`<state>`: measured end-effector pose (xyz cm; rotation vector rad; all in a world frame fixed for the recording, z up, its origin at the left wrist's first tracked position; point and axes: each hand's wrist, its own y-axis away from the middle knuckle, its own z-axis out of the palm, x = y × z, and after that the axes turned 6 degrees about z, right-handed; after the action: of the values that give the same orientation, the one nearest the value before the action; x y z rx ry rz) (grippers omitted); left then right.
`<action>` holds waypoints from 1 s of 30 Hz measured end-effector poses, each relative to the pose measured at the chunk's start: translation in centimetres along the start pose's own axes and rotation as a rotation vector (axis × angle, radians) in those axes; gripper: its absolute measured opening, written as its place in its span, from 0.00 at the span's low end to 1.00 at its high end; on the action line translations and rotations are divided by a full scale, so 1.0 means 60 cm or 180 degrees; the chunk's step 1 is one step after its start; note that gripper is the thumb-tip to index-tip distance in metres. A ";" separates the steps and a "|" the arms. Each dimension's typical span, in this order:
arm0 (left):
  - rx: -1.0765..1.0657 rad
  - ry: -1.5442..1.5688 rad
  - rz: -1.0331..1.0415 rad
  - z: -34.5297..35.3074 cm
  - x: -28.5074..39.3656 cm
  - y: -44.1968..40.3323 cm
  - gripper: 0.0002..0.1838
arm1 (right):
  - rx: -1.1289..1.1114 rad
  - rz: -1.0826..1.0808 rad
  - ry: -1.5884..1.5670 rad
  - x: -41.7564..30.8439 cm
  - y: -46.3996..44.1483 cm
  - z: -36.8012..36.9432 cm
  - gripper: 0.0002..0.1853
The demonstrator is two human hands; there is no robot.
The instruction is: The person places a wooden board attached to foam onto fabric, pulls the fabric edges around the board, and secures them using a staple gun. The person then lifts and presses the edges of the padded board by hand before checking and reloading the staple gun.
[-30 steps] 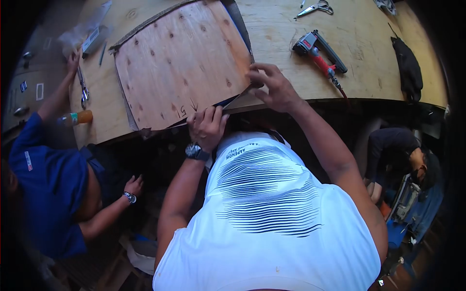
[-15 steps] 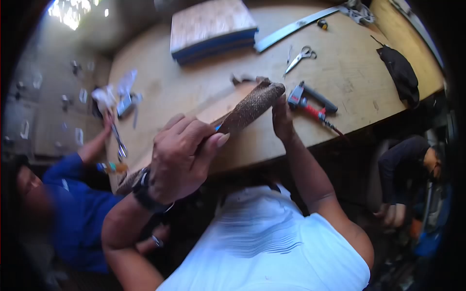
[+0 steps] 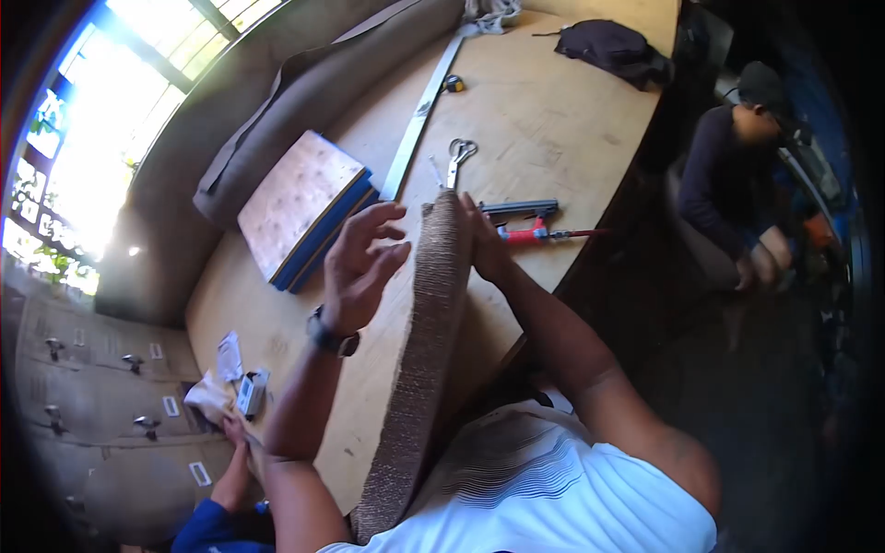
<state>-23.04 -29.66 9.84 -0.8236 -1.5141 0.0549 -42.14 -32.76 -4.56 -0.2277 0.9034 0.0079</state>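
A long panel [image 3: 426,304] with brown woven covering on its edge stands on edge in front of me, running from my body up over the table. My right hand [image 3: 483,241] holds its far end from the right side, fingers stretched along the surface, thumb hidden. Just left of the panel, my left hand [image 3: 364,267] is raised with fingers apart and nothing in it; a dark watch circles that wrist. Scissors [image 3: 455,162] lie beyond the panel's far end. Right of them is a staple gun [image 3: 527,221] with a red handle, partly covered by my right hand.
Boards with blue layers [image 3: 304,212] are stacked at left. A metal ruler [image 3: 419,129], tape measure [image 3: 453,84] and dark bag [image 3: 613,51] lie farther back. A big fabric roll [image 3: 313,101] borders the table. One person sits right; another's arm [image 3: 235,470] reaches in lower left.
My left hand has let go of the panel and opened beside it. The panel has swung more upright in view. My view has turned, bringing the window and fabric roll into sight.
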 end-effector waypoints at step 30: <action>0.0850 0.1296 -0.1469 -0.034 0.001 -0.056 0.35 | 0.0171 -0.2006 0.3956 -0.070 0.108 0.278 0.57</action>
<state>-22.74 -33.00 11.91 -0.2380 -1.2405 -0.2352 -32.43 -22.74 7.38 -0.4735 2.0207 -0.8197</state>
